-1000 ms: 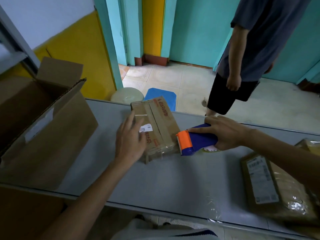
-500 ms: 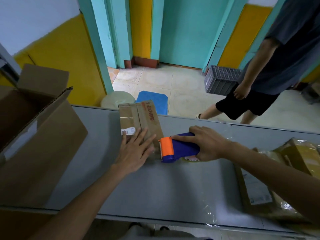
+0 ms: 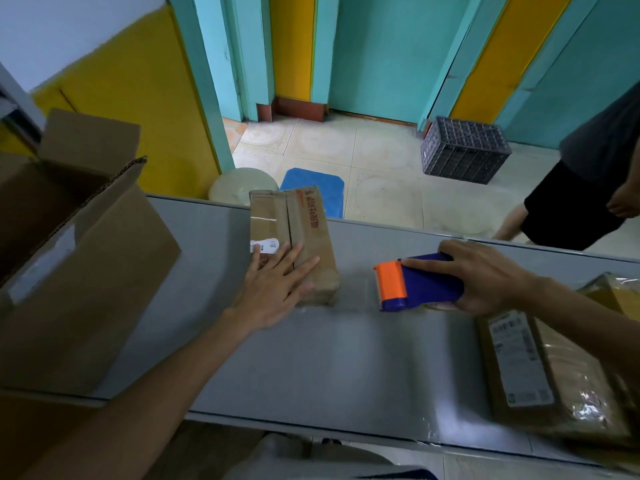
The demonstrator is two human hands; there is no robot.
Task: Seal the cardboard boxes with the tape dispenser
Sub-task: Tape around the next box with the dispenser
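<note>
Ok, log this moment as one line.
left hand flat on small box | right hand grips tape dispenser, apart from box

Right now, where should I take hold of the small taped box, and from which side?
Probably across its narrow width near the middle, from above. The small taped box lies flat with both long sides free; the left hand rests flat on its near end, and the tape dispenser in the right hand stands apart.

The room's light is soft and dim, without hard shadows. A pale sheen lies on the grey table (image 3: pixel 346 358) and glints off the taped parcel (image 3: pixel 568 382). The edges bend wide-angle and everything is slightly blurred.
</note>
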